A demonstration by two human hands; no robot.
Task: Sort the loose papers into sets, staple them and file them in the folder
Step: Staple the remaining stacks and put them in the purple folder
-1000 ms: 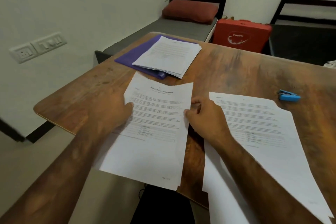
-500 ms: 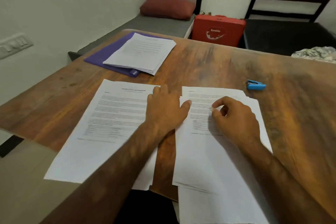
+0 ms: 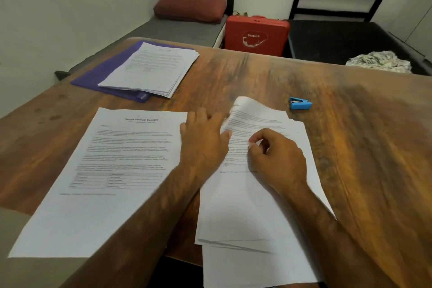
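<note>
Table [image 3: 257, 77]: left hand [image 3: 203, 145], right hand [image 3: 278, 159] on papers [image 3: 245, 208] (corner up)

- Folder [image 3: 100, 75]: mostly hidden under a paper stack [image 3: 152, 68] at the worktop's [image 3: 350, 147] far left corner.
- Left sheet [image 3: 105, 194]: body text too blurred to read; right edge covered by the left hand [image 3: 203, 145].
- Right pile [image 3: 243, 215]: lifted far corner blurred.
</note>
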